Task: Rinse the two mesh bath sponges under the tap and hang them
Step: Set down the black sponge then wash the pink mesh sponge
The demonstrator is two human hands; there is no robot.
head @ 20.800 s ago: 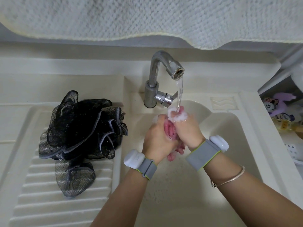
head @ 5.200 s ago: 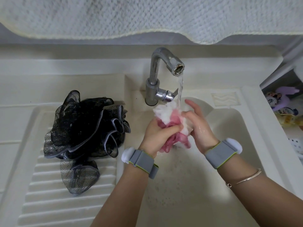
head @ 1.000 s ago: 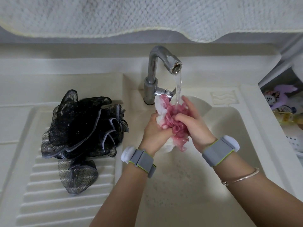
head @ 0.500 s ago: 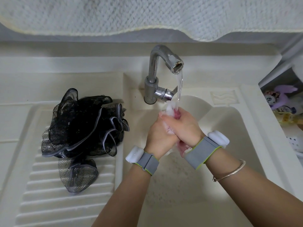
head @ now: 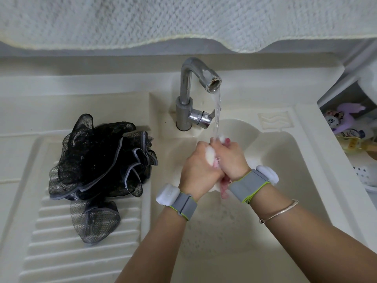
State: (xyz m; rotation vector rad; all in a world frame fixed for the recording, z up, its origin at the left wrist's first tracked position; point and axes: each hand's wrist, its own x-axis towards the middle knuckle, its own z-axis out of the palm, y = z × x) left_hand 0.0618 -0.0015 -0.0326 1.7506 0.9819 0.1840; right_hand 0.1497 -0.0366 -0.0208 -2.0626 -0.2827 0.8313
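Squeezing item 1, the pink-and-white mesh sponge [head: 211, 158]: left hand [head: 197, 170] and right hand [head: 231, 158] both clenched round it, pressed together, only slivers of mesh showing between the fingers and below the palms. Location: over the basin [head: 285, 170], directly under the running stream from the chrome tap [head: 191, 92]; water lands on the top of the hands.

Item 2, black mesh sponge [head: 102, 160]: loose ruffled heap with grey edging, resting on the ribbed drainboard [head: 85, 252] left of the basin, touched by neither hand.

Sundries: 2 grey wristbands with white pods, 1 per wrist; thin bangle [head: 279, 211] on the right forearm; white towel [head: 183, 19] hanging across the top; toiletries at far right, blurred.
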